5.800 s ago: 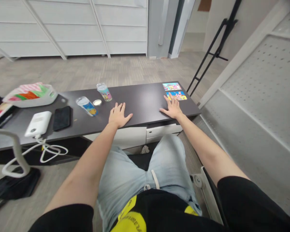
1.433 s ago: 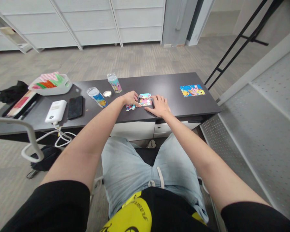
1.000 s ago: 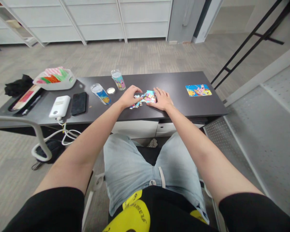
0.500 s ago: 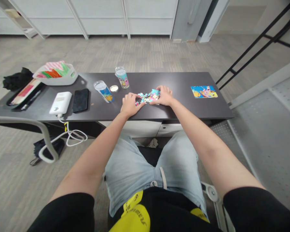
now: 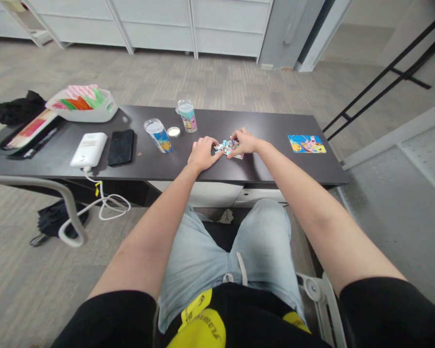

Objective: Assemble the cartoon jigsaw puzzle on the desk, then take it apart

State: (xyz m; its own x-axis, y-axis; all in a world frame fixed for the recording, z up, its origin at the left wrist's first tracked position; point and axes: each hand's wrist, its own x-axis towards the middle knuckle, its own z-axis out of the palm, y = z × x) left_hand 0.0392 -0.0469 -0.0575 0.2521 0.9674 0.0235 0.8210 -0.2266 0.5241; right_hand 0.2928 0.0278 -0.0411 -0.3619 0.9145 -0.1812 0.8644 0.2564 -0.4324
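A small heap of jigsaw puzzle pieces (image 5: 226, 147), mostly light blue and pink, lies on the dark table between my hands. My left hand (image 5: 202, 153) curls around its left side, thumb and forefinger touching the edge pieces. From the right, my right hand (image 5: 245, 143) closes its bent fingers and thumb on the pieces and covers part of them. To the left stand two clear-topped printed canisters, a blue one (image 5: 159, 137) leaning and a pink-and-blue one (image 5: 187, 118) behind. A round lid (image 5: 173, 132) lies between them.
A flat cartoon picture card (image 5: 306, 144) lies at the right of the table (image 5: 275, 169). At the left are a black phone (image 5: 121, 148), a white power bank (image 5: 90, 150) with a cable, a white basket (image 5: 90, 115) of colourful packets and a black pouch (image 5: 20, 107).
My hands have come closer together. The puzzle pieces, more spread out before and partly joined at the right, are now bunched into a tighter heap. The view has shifted slightly.
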